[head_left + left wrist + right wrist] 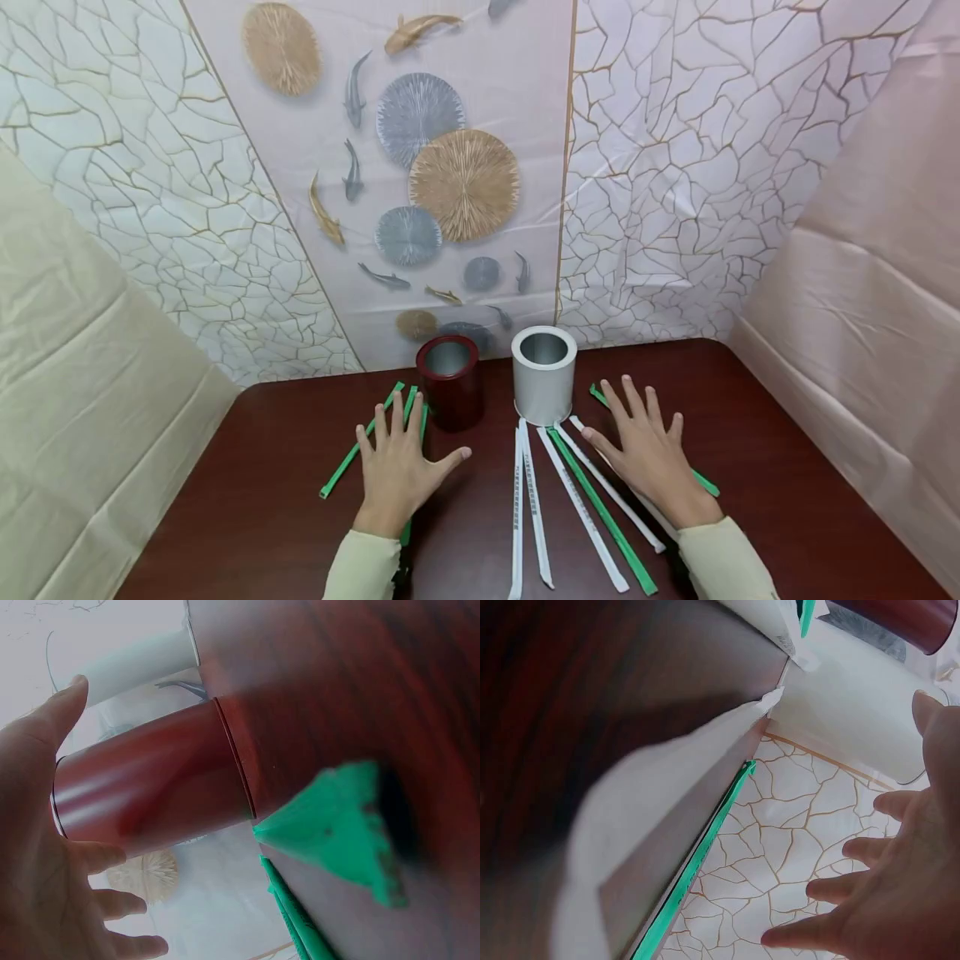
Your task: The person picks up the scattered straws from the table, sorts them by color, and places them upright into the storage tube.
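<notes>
1. Evidently, my left grip [397, 477] and right grip [651, 460] are spread, holding nothing.
2. Straws [517, 508] lie on the table [277, 450], left, right and near of the red cup [453, 404] and white cup [545, 392].
3. None tops either rim; work looks unstarted.

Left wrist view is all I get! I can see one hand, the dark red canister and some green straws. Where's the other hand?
Observer: The right hand is spread open, to the right of the white canister.

Operator: Ooh! Are all the straws green like mine?

Observer: No, there are white wrapped straws fanned out on the table in front of the white canister.

Operator: Can you peek inside the dark red canister? I only see its side!

Observer: Yes, the head view looks into its mouth, and the inside is grey, not red.
</notes>
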The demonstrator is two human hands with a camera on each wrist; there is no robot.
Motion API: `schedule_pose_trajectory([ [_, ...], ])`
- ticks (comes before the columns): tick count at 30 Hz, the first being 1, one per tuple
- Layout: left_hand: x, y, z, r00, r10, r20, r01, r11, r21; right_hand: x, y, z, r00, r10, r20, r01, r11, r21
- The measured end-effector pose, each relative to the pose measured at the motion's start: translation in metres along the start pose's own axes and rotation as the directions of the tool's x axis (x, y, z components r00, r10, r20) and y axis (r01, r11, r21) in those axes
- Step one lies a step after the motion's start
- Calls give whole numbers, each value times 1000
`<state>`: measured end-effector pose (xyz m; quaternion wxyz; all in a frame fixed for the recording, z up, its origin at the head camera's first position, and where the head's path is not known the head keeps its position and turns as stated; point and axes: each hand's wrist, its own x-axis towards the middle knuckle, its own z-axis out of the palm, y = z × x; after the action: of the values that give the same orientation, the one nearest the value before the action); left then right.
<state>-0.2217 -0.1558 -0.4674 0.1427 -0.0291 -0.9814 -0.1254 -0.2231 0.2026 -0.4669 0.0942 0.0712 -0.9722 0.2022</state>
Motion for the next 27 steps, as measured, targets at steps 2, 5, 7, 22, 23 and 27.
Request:
schedule_pose_trajectory([
  [2,-2,1,2,1000,-4,22,4,1000,-12,-2,2,0,1000,-8,2,8,1000,-1],
  [5,-3,4,5,999,0,34,0,1000,-17,-3,5,0,1000,-28,-8,28,1000,-1],
  [7,-2,5,5,1000,4,28,-4,1000,-13,-3,6,-2,999,-46,-23,46,999,6],
  [22,3,5,2,1000,8,-18,-8,1000,-15,15,13,-34,996,-79,-30,83,976,200],
  [23,3,4,2,1000,7,-16,-7,1000,-15,16,12,-36,996,-84,-33,89,973,212],
  [27,1,3,4,1000,6,-5,-6,1000,-24,25,8,-44,992,-110,-54,120,964,237],
])
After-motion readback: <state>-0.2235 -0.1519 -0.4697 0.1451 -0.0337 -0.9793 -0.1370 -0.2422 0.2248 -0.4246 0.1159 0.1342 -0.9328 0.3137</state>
